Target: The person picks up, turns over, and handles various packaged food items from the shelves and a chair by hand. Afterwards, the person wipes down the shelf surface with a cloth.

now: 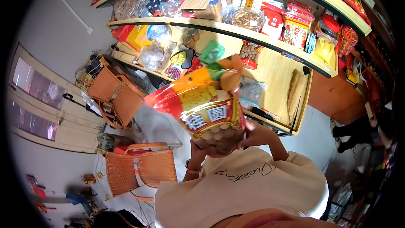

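A large plastic bag of dried longans (211, 118), printed red, orange and yellow with white Chinese characters, is held up in front of my chest. Its round brown fruits show through the clear lower part. My left hand (200, 152) grips the lower left of the bag, with a band on that wrist; most of its fingers are hidden behind the bag. On the right side, my right hand (255, 134) is closed around the lower edge, thumb against the plastic. The bag tilts, its red top corner pointing left.
Ahead stands a wooden shelf unit (274, 42) with bagged dried goods and an open cardboard box (207, 6). Its lower level holds a green packet (212, 52) and a smaller bag of nuts (250, 55). Wicker chairs (156, 166) stand at left; another person's dark-clothed legs (354, 133) appear at right.
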A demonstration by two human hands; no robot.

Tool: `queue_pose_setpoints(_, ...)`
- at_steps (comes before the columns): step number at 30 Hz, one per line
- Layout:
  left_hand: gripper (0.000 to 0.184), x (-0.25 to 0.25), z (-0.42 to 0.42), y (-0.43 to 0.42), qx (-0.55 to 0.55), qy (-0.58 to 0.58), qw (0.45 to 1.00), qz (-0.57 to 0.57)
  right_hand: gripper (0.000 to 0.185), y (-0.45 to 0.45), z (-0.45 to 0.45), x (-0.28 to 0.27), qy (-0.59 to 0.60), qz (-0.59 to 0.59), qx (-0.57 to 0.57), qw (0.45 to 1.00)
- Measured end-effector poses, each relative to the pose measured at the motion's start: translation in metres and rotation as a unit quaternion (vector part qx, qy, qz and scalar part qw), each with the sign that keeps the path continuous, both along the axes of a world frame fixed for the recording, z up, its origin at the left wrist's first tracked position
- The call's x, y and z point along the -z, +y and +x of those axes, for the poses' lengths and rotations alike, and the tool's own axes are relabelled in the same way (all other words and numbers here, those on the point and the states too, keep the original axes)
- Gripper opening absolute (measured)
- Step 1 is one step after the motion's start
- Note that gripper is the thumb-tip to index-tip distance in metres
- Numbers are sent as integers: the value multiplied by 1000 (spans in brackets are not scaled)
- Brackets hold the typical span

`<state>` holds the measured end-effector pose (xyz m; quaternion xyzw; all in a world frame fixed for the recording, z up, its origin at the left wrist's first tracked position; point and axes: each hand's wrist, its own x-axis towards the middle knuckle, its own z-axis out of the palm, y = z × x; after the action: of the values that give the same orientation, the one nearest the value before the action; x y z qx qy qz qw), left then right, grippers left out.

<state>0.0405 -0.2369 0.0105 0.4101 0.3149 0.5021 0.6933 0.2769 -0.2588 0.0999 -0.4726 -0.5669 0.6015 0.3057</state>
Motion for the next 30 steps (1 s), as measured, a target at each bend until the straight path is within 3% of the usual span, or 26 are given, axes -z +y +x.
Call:
queue_pose_setpoints(1, 51, -7, -4, 9, 36, 6, 999, 5, 74, 4, -6, 6, 4, 61, 23, 998)
queue_pose_setpoints(4, 50, 9, -26, 34, 126, 67, 989, 35, 83, 16, -17, 49, 3, 122, 31, 992)
queue_pose_setpoints(5, 49, 9, -32, 43, 158, 90, 983, 26, 80, 17, -20, 52, -5, 21, 40, 999)
queue_pose_setpoints(8, 49, -1, -41, 63, 193, 156, 967, 52, 79, 21, -40, 46, 73, -16, 122, 990)
queue_pose_setpoints(9, 49, -3, -40, 68, 186, 130, 972, 53, 78, 25, -46, 54, 124, -30, 127, 984)
queue_pose_setpoints(12, 48, -13, -39, 89, 191, 145, 969, 64, 76, 31, -56, 60, 122, -58, 169, 976)
queue_pose_setpoints(13, 47, -12, -40, 96, 206, 140, 967, 51, 70, 31, -61, 69, 185, -64, 207, 959)
queue_pose_setpoints(16, 46, -3, -36, 120, 265, 138, 953, 41, 63, 35, -67, 81, 120, 3, 254, 960)
queue_pose_setpoints(18, 45, 11, -30, 141, 321, 154, 931, 75, 58, 29, -67, 94, 141, -11, 301, 943)
queue_pose_setpoints(19, 46, 15, -24, 145, 327, 165, 930, 13, 58, 27, -66, 98, 156, -13, 324, 933)
queue_pose_setpoints(22, 46, 26, 6, 160, 342, 178, 914, 125, 60, 27, -57, 113, 176, 58, 383, 905)
queue_pose_setpoints(26, 40, 30, 49, 172, 404, 241, 879, 79, 57, 18, -20, 119, 224, -46, 382, 896)
queue_pose_setpoints(28, 37, 26, 69, 176, 398, 225, 884, 98, 57, 23, -5, 113, 205, -53, 404, 890)
queue_pose_setpoints(30, 38, 6, 92, 173, 406, 158, 900, 29, 58, 29, 11, 130, 280, -28, 396, 874)
